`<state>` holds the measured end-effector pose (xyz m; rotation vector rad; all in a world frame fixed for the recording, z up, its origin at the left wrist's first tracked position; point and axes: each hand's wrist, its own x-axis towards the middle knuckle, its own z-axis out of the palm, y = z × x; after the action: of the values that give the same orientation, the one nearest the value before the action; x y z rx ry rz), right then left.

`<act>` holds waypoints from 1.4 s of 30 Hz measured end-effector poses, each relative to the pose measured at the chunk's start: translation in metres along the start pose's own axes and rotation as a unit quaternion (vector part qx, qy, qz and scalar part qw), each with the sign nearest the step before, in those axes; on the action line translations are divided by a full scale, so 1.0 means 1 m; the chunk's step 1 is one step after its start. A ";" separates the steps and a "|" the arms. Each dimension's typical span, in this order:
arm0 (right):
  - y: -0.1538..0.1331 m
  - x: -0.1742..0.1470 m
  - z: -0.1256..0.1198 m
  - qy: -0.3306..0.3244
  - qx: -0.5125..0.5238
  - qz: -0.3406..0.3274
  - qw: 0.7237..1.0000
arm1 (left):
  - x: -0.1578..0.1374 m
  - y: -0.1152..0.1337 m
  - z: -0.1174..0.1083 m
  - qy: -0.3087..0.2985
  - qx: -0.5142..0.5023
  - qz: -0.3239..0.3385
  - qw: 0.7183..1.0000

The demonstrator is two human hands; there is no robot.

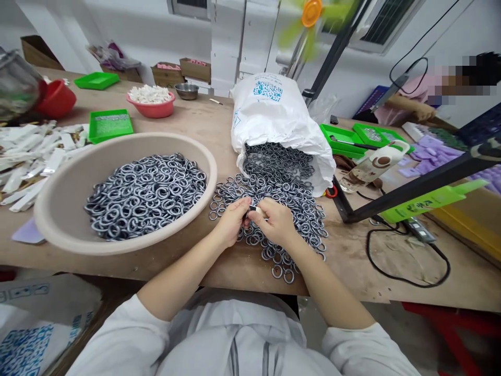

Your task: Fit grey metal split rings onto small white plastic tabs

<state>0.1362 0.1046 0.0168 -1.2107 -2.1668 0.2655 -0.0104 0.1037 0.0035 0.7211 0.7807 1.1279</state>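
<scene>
My left hand (231,223) and my right hand (276,221) meet above a heap of dark grey rings (287,209). The right fingers are closed around a small white-and-dark piece (253,208), its kind too small to tell. My left fingers are pinched together against its dark end, and what they hold is mostly hidden. The loose rings spill out of a white woven sack (270,117) lying with its mouth toward me. Left of my hands stands a wide beige basin (55,209) with many similar rings inside.
White strips (29,167) are piled at far left. Green trays (111,137) and a red bowl (154,108) stand behind the basin. A black metal post (410,183), a power cord (368,256) and a tumbler (376,164) are at right. Another person (420,99) sits beyond.
</scene>
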 end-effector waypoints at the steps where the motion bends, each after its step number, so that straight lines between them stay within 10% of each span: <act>1: -0.001 0.000 0.001 -0.005 -0.011 0.000 1.000 | 0.000 0.000 0.000 -0.001 0.000 -0.002 1.000; 8: 0.004 0.003 0.007 -0.049 0.059 0.036 0.996 | 0.000 0.005 -0.003 -0.039 -0.003 -0.038 0.999; 14: 0.050 0.023 -0.004 0.012 0.013 0.202 0.979 | -0.004 0.001 -0.001 -0.142 0.023 -0.081 0.986; 24: 0.058 0.066 0.000 -0.116 -0.240 0.197 0.944 | 0.011 0.017 -0.017 0.029 -0.047 -0.025 0.998; 29: 0.055 0.045 -0.009 -0.061 0.046 0.212 0.974 | 0.010 0.018 -0.012 0.067 -0.068 -0.078 0.992; 33: 0.032 0.023 -0.006 -0.100 0.341 0.231 0.906 | 0.009 0.010 -0.008 0.047 -0.021 -0.057 0.997; 42: 0.017 0.016 0.007 -0.105 0.389 0.210 0.891 | 0.004 0.001 0.001 0.008 0.065 -0.040 0.997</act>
<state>0.1379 0.1282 0.0106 -1.1600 -1.6318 1.3565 -0.0095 0.1074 0.0038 0.7827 0.8952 1.0182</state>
